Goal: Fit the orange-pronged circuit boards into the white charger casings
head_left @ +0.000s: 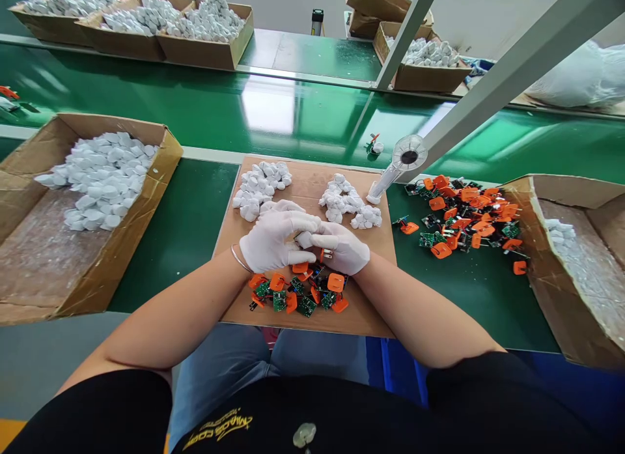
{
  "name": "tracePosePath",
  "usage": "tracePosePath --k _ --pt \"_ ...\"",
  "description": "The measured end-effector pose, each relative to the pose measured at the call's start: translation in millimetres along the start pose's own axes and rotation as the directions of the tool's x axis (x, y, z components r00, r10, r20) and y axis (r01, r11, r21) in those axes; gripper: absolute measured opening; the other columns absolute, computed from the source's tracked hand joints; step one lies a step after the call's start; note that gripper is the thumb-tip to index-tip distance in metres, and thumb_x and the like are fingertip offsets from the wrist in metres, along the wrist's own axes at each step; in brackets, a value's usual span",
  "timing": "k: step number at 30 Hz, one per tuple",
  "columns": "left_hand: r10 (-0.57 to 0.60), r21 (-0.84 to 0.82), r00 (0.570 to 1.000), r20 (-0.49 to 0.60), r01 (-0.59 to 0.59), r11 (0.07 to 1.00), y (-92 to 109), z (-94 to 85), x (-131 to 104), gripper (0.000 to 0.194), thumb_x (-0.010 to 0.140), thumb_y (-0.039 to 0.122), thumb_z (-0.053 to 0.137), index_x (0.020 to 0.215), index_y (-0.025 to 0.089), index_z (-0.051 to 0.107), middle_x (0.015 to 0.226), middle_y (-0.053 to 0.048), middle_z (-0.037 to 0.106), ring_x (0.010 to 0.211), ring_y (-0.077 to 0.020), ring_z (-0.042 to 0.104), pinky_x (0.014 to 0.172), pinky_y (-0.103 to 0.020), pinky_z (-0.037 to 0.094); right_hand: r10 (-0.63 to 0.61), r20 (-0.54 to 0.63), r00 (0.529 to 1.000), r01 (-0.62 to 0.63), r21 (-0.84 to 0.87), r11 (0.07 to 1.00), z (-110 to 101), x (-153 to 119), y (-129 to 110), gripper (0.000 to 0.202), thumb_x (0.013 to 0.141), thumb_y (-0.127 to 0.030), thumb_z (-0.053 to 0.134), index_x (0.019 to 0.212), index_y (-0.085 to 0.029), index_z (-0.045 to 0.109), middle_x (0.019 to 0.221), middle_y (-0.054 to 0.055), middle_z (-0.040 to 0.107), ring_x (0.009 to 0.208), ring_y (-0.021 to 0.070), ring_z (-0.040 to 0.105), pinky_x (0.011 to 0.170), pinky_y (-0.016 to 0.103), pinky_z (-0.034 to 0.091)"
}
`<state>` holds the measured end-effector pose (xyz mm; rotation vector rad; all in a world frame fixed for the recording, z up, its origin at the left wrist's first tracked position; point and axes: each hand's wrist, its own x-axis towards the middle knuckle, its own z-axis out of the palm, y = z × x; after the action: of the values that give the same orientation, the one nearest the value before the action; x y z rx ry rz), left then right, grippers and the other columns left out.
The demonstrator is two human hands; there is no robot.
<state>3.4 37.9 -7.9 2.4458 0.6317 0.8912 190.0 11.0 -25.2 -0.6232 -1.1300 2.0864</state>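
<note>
Both my hands wear white gloves and meet over a cardboard sheet [303, 170]. My left hand [273, 239] closes on a small white plastic shell [305, 240]. Against the same shell, my right hand [346, 247] is closed, with an orange plug part [322, 254] with metal prongs showing at its fingers. My fingers partly hide how these parts fit together. Just below lies a heap of green circuit boards with orange plug plates [306, 305]. Beyond my hands sit a left pile of white shells [261, 187] and a right pile of white shells [344, 198].
White shells partly fill a cardboard box [170, 154] on the left. At right are a larger heap of orange-and-green assemblies [469, 213] and another box [532, 245]. A clear stand with a round head [409, 153] rises near a slanted metal post [469, 96]. Behind runs a green belt [195, 96].
</note>
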Motion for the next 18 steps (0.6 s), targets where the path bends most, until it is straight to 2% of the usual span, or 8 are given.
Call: tracePosePath --k 3,7,10,12,15,18 --pt "0.017 -0.005 1.0 -0.011 -0.018 1.0 -5 1.3 0 0.021 0.082 0.036 0.075 0.1 0.026 0.072 0.111 0.0 0.076 0.1 -0.023 0.068 0.097 -0.049 0.055 0.003 -0.034 0.999 -0.002 0.035 0.999 1 0 0 0.028 0.077 -0.037 0.082 0.086 -0.016 0.066 0.088 0.004 0.063 0.084 0.0176 0.06 0.078 0.03 0.051" --pt "0.028 -0.021 0.992 -0.12 -0.031 0.999 -9 6.0 -1 0.017 0.082 0.035 0.076 0.096 0.026 0.072 0.101 -0.001 0.078 0.094 -0.0219 0.069 0.091 -0.049 0.058 -0.065 0.009 0.998 0.065 -0.016 0.998 1 0 0 0.029 0.078 -0.038 0.081 0.093 -0.016 0.069 0.103 0.007 0.066 0.101 0.0203 0.062 0.091 0.033 0.051" --pt "0.05 -0.073 0.989 -0.139 -0.061 0.995 -5 4.6 -1 0.011 0.081 0.031 0.075 0.09 0.028 0.069 0.103 0.0 0.078 0.092 -0.0216 0.069 0.09 -0.05 0.059 -0.069 0.029 0.997 0.071 -0.077 0.995 -3 -1 0 0.03 0.076 -0.037 0.084 0.089 -0.016 0.068 0.09 0.003 0.065 0.09 0.0177 0.061 0.084 0.032 0.051" --pt "0.064 -0.054 0.995 -0.076 -0.068 0.996 -2 0.8 0 0.02 0.078 0.032 0.078 0.096 0.028 0.07 0.115 -0.001 0.075 0.102 -0.0238 0.069 0.096 -0.052 0.056 -0.05 0.025 0.998 0.053 -0.127 0.99 -7 -2 1 0.029 0.077 -0.037 0.083 0.081 -0.016 0.065 0.076 -0.001 0.059 0.075 0.0143 0.055 0.073 0.03 0.048" --pt "0.091 0.035 0.996 -0.008 -0.091 0.995 -2 -4.3 0 0.032 0.077 0.034 0.08 0.108 0.027 0.074 0.133 -0.004 0.068 0.114 -0.0273 0.066 0.103 -0.053 0.052 -0.021 0.103 0.994 0.041 -0.196 0.98 -11 -3 -1 0.029 0.08 -0.035 0.08 0.072 -0.015 0.061 0.067 -0.002 0.055 0.066 0.0119 0.049 0.065 0.028 0.043" --pt "0.155 0.04 0.987 -0.037 -0.154 0.987 -3 -4.9 0 0.013 0.081 0.037 0.078 0.091 0.028 0.079 0.129 -0.004 0.07 0.106 -0.0257 0.067 0.097 -0.051 0.054 -0.02 0.153 0.988 0.056 -0.24 0.969 -11 -5 -3 0.027 0.08 -0.033 0.079 0.075 -0.013 0.062 0.07 -0.001 0.059 0.068 0.0125 0.053 0.067 0.028 0.044"
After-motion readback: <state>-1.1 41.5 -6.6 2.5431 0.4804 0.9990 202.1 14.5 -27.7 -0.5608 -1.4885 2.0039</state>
